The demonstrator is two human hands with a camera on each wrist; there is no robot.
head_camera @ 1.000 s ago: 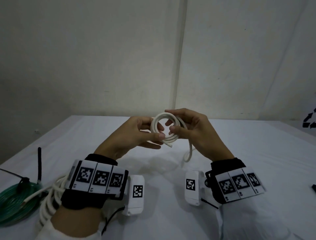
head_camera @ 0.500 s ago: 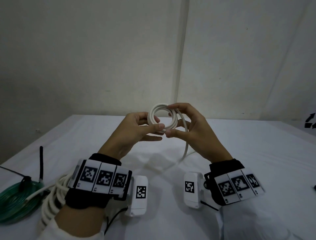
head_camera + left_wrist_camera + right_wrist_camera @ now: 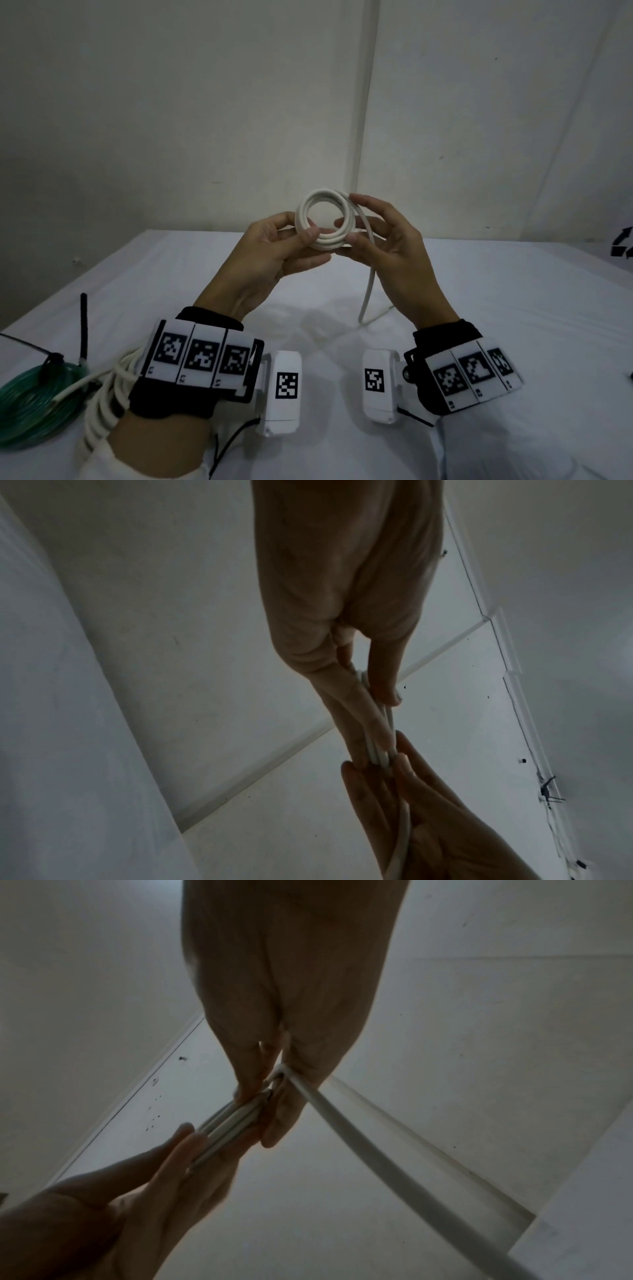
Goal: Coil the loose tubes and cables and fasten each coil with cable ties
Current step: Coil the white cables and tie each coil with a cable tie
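Head view: the left hand (image 3: 274, 253) is pinching the white tube coil (image 3: 323, 222) at 7 o'clock; the right hand (image 3: 387, 250) is pinching it at 3 o'clock, its loose end trailing toward the table (image 3: 513, 308).

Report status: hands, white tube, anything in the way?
Left hand and right hand both pinching the white tube coil, held above the table. Tail hanging loose, no tie on. Nothing in the way.

White-covered table (image 3: 513, 308), green tube coil (image 3: 30, 404) at its near left edge with a black tie (image 3: 83, 325) standing up, white coil (image 3: 102, 404) just beside it, loose white tube end (image 3: 368, 308) trailing onto the middle
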